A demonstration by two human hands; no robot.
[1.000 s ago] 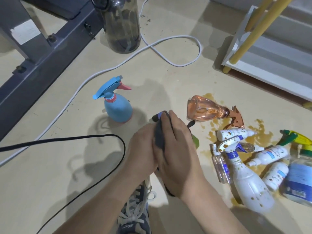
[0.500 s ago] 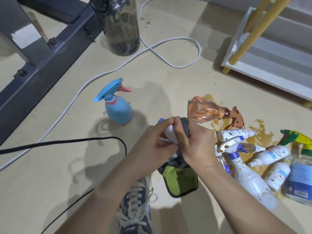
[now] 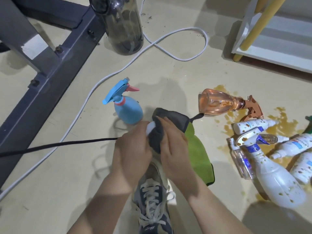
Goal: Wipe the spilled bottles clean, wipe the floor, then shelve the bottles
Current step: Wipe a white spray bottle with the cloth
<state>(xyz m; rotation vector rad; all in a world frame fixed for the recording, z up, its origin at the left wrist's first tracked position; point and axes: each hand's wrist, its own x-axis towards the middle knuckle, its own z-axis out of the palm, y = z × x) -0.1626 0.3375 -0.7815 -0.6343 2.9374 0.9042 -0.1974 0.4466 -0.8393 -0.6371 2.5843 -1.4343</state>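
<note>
My left hand (image 3: 133,152) grips a small white bottle (image 3: 150,128), mostly hidden. My right hand (image 3: 173,149) holds a grey and green cloth (image 3: 197,149) wrapped over that bottle. A blue spray bottle (image 3: 128,110) stands upright just beyond my hands. To the right, an orange spray bottle (image 3: 217,103) lies on its side in a brown spill (image 3: 283,124). Several white bottles lie there spattered with brown, among them a large white spray bottle (image 3: 276,179) and a small white bottle (image 3: 251,125).
A white shelf unit (image 3: 273,59) with yellow legs stands at the back right. A dark clear jug (image 3: 123,26) stands at the back, beside a grey metal frame (image 3: 50,68). A white cable (image 3: 168,39) and a black cable (image 3: 59,144) cross the floor. My shoe (image 3: 153,200) is below my hands.
The cloth has unfolded, its green side now hanging to the right. My right hand has moved the grey part over the bottle's top while my left hand keeps hold.
</note>
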